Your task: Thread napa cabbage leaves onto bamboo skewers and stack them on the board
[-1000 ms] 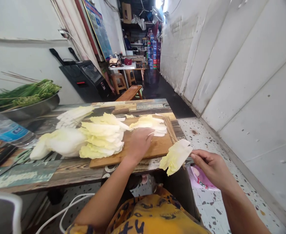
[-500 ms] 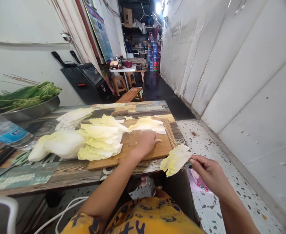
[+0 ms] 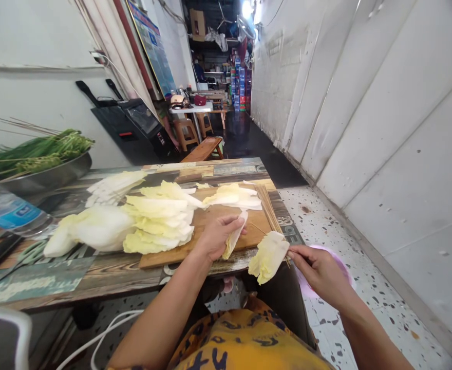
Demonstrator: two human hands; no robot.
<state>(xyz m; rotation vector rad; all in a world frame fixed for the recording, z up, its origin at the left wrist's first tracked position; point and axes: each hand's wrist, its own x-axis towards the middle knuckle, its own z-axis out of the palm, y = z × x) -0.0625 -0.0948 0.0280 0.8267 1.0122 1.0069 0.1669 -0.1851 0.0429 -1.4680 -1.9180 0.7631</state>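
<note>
My left hand (image 3: 220,236), over the front edge of the wooden cutting board (image 3: 206,226), pinches a small piece of napa cabbage leaf (image 3: 235,235) that hangs on edge. To its right, my right hand (image 3: 318,267) is closed on a thin bamboo skewer (image 3: 258,229) whose tip points left toward that piece. A pale yellow-white cabbage leaf (image 3: 269,257) is threaded on the skewer close to my right fingers. Cut cabbage leaves (image 3: 160,218) lie stacked on the board's left part, with a few more leaf pieces (image 3: 233,197) at its back.
Several bamboo skewers (image 3: 269,208) lie along the board's right edge. On the left are a cabbage chunk (image 3: 102,226), scissors (image 3: 31,252), a water bottle (image 3: 14,213) and a metal bowl (image 3: 52,172) of skewered greens. A pink-purple bag (image 3: 306,285) sits on the floor at right.
My left hand has lifted a cabbage piece off the board and turned it upright. My right hand, with the skewered leaf, has shifted slightly left, nearer to it.
</note>
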